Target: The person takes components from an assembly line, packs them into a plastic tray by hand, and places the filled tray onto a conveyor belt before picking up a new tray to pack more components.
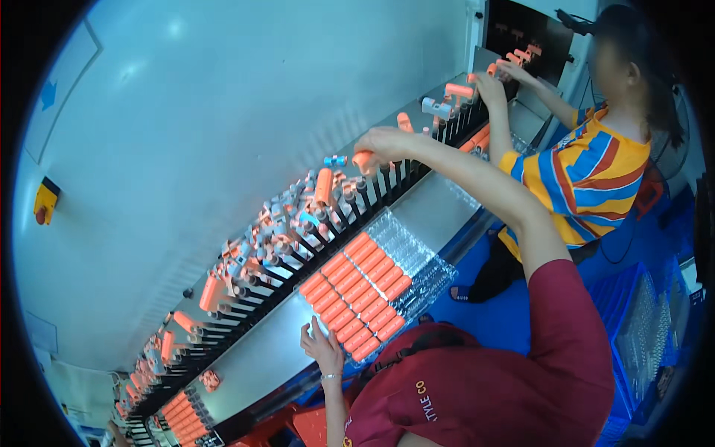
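My right hand (386, 144), reaching up over the line of black pegs, has its fingers closed round an orange plastic cylinder (362, 161). The cylinder is partly covered by the fingers; whether it sits on a peg I cannot tell. My left hand (322, 347) is low beside a clear plastic tray (410, 249), its fingers apart and holding nothing I can see. Rows of orange cylinders (350, 287) lie in that tray, close to the left fingertips. A taller orange cylinder (323, 188) stands on a peg left of my right hand.
Black pegs (298, 237) run diagonally along the metal bench, with grey and orange pieces (279, 216) heaped behind them. At the right a co-worker in a striped shirt (588, 175) handles orange parts. Another filled tray (182, 417) lies lower left. Blue crates (625, 335) stand lower right.
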Demonstrator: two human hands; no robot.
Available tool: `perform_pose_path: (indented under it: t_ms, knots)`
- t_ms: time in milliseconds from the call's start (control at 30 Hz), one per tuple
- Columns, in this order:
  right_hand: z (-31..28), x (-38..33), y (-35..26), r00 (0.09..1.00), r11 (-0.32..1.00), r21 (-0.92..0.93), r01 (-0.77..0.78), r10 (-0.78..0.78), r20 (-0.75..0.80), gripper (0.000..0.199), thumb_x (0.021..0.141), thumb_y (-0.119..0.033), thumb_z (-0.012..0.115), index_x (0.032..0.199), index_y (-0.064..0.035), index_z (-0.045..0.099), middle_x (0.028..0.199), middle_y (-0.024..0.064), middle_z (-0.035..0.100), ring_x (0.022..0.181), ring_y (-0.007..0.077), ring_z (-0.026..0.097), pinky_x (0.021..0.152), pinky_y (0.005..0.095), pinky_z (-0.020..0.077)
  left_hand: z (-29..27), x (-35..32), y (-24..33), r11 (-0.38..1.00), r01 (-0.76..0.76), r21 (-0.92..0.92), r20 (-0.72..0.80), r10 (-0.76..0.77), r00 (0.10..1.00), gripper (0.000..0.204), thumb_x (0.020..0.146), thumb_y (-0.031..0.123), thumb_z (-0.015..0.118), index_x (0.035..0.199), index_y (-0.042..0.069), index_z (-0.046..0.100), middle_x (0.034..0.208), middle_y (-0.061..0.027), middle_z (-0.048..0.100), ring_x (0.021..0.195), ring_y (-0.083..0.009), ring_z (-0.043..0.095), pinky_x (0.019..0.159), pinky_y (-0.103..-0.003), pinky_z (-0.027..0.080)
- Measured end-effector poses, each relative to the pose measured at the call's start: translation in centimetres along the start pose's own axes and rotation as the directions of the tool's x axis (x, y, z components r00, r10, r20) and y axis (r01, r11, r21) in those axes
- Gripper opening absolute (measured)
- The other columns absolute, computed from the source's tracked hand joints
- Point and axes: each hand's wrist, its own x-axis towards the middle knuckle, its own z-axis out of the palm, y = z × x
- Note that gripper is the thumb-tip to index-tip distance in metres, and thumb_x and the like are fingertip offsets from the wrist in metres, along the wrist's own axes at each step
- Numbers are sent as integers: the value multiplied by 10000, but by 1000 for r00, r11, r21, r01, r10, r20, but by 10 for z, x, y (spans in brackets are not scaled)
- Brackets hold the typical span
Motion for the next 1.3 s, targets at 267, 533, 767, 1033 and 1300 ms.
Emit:
perform_pose_path:
  t_ms: [267, 533, 767, 1033, 1300]
  knots:
    - [85, -21, -70, 472, 907, -347, 238, -420, -775, 335, 799, -79, 664, 1121, 0, 618, 1055, 132, 673, 1027, 319, 641, 888, 436, 505, 11, 7, -26, 1000, -2, 4, -23, 3, 1000, 596, 964, 207, 579, 1520, 109, 387, 1400, -168, 421, 1244, -362, 400, 1048, -484, 329]
    - [254, -145, -57, 797, 864, 94, 495, -409, -445, 342, 808, -160, 734, 1094, -13, 617, 1051, 133, 637, 984, 346, 621, 880, 431, 509, 18, 44, -28, 999, -43, 17, -2, 43, 999, 578, 940, 136, 561, 1499, 142, 414, 1411, -140, 427, 1279, -352, 388, 1044, -508, 306]
    - [300, -200, -53, 882, 976, 64, 208, -159, -443, 561, 792, 32, 575, 1321, -151, 613, 1217, 135, 568, 1181, 335, 524, 1025, 452, 434, 20, 42, -20, 998, -68, 9, 37, 68, 997, 542, 921, 129, 571, 1450, 108, 453, 1390, -138, 440, 1266, -362, 390, 1038, -512, 307]
    - [174, -138, -24, 600, 851, 524, 29, 405, -691, 251, 951, -37, 554, 1188, 4, 624, 934, 135, 596, 845, 236, 618, 765, 324, 498, 17, 23, -16, 999, 30, -21, 85, -28, 996, 588, 918, 91, 554, 1488, 103, 408, 1458, -176, 376, 1339, -367, 334, 1067, -527, 279]
    - [230, -177, -37, 971, 933, 330, 142, -67, -229, 327, 815, -169, 759, 1084, -42, 623, 1079, 128, 584, 984, 327, 605, 846, 403, 505, 6, 47, 18, 998, -49, -32, -30, 48, 998, 564, 979, 142, 529, 1520, 99, 376, 1428, -209, 377, 1304, -380, 372, 1075, -508, 294]
